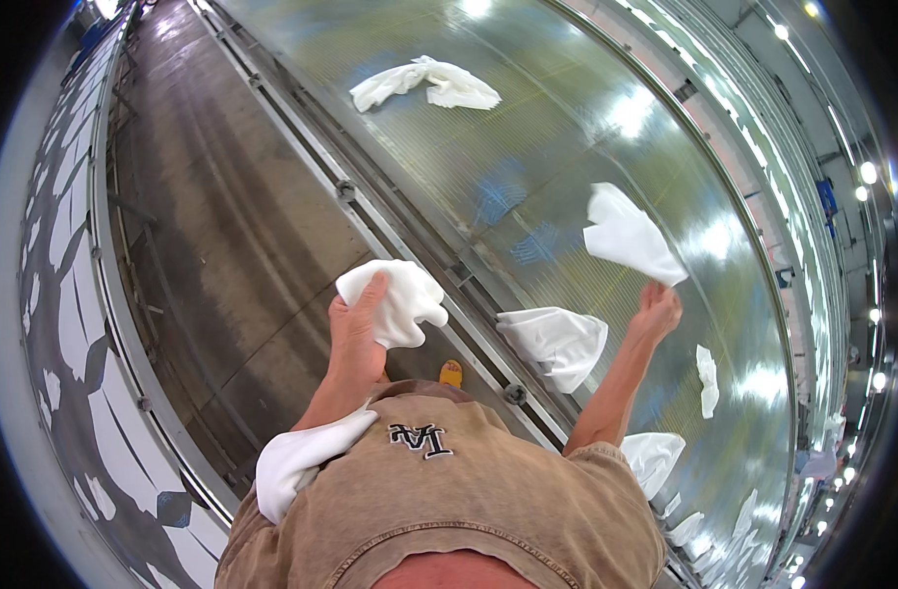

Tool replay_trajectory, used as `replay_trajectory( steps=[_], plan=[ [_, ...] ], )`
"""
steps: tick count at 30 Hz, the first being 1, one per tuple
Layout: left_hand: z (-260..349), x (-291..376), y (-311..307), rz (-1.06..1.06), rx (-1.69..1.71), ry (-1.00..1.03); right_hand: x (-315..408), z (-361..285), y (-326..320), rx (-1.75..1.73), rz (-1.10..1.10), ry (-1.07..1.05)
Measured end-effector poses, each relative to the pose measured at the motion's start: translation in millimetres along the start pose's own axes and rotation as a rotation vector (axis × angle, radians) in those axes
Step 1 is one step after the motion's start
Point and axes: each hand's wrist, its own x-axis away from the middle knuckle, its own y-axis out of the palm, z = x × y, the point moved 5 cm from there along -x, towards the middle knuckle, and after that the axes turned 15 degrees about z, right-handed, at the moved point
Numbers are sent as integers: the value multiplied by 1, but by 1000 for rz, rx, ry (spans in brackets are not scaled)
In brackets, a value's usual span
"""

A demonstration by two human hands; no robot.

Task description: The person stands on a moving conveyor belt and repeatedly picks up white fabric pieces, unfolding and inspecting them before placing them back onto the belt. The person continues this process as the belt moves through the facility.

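My left hand (358, 316) is closed on a bunched white cloth (408, 298) above the aisle, with the thumb on top. Out over the long shiny table (559, 132), my right hand (656, 313) pinches one corner of a second white cloth piece (629, 232). Between my arms, a crumpled white piece (556, 342) lies at the near edge of that table. Another white cloth (309, 456) is draped over my left arm by the elbow.
More white pieces lie on the table, one crumpled (423, 82) farther along and a small one (707, 381) at right. A metal rail (346, 190) with round knobs edges it. Across the concrete aisle (221, 169) runs another long table (88, 346) bearing flat white pieces.
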Motion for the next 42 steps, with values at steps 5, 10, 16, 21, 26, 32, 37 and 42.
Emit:
replay_trajectory(
  steps=[5,10,16,21,26,32,37,42],
  plan=[
    [16,-8,-8,6,17,-31,150,34,28,411,-526,-165],
    [31,-18,-28,16,20,-112,369,11,72,313,-1362,-669],
    [60,-29,-72,62,193,-184,463,4,107,472,-1487,-896],
    [81,-41,-100,112,270,-138,478,25,131,440,-1676,-210],
    [98,-56,-110,146,182,-84,494,40,151,470,-1728,153],
    [115,-87,-108,273,94,114,462,68,209,54,-1518,561],
    [144,-123,-90,284,112,185,342,114,272,-245,-1183,578],
    [155,-158,-66,271,102,182,241,149,290,746,-667,-398]
  ],
)
